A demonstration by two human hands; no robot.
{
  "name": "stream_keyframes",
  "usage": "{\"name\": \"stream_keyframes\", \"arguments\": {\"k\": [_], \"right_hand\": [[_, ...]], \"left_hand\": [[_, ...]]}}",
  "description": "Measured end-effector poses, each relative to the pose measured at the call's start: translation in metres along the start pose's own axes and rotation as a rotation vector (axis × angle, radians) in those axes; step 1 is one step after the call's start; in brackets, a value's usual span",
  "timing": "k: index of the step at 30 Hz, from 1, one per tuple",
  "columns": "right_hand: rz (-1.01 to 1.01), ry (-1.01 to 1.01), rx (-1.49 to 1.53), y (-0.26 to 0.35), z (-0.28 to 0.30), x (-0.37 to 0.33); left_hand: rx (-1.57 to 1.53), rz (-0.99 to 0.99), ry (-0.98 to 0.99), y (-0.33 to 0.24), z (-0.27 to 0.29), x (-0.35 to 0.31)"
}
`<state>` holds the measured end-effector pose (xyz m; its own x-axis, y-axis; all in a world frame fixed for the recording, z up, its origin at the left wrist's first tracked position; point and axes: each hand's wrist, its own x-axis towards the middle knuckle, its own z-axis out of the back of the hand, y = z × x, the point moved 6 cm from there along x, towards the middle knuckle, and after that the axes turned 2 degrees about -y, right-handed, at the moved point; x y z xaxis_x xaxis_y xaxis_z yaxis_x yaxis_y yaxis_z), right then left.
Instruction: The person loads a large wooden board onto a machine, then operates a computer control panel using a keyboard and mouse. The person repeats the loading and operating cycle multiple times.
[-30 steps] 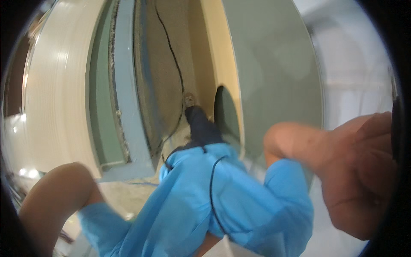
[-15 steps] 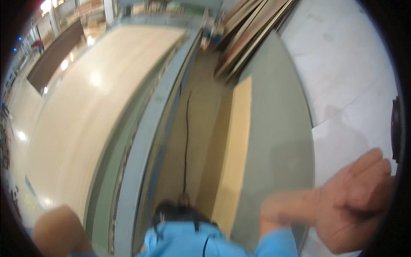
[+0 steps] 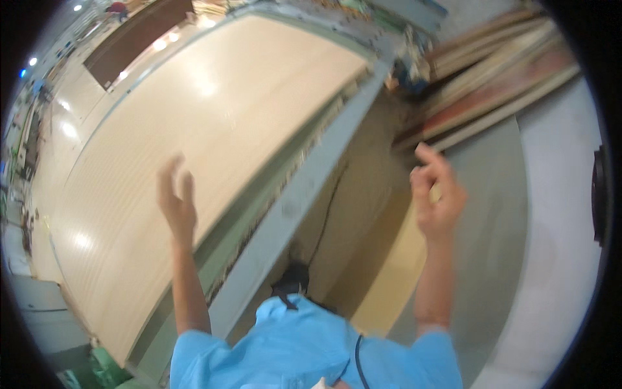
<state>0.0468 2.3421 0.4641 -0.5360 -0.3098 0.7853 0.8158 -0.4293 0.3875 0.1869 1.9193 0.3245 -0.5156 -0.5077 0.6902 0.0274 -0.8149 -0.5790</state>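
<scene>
Panel [image 3: 240, 110], pale and glossy, lies flat at your left, its long axis slanting from near lower left to far upper right. Your left hand [image 3: 177, 206] is raised over it, fingers apart, empty. Next, a blue-grey beam [image 3: 304, 188] runs roughly alongside. Your right hand [image 3: 440, 201], blurred, fingers half bent and parted, holds nothing visible, nearest the grey-green board [image 3: 495, 220].

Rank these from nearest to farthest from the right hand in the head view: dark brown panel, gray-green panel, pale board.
From the right hand:
1. Gray-green panel, just to its right.
2. Pale board, left, across the gap.
3. Dark brown panel, upper left, beyond the board.
</scene>
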Motion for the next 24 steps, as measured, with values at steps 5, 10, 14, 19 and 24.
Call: {"name": "stream_keyframes", "arguments": {"k": [5, 10, 14, 19, 24], "right_hand": [[-0.155, 0.303, -0.077, -0.177, -0.129, 0.037], [-0.209, 0.460, -0.053, -0.358, -0.250, 0.075], [-0.138, 0.449, -0.046, -0.509, -0.376, 0.105], [-0.107, 0.539, 0.038, -0.634, -0.501, 0.106], [-0.119, 0.419, 0.046, -0.662, -0.531, 0.088]], "left_hand": [[0.327, 0.455, 0.070, 0.133, -0.118, -0.068], [0.542, 0.543, 0.127, 0.185, -0.171, -0.087], [0.651, 0.572, 0.096, 0.202, -0.185, -0.076], [0.848, 0.717, 0.046, 0.166, -0.182, -0.113], [1.032, 0.808, -0.035, 0.151, -0.189, -0.139]]}}
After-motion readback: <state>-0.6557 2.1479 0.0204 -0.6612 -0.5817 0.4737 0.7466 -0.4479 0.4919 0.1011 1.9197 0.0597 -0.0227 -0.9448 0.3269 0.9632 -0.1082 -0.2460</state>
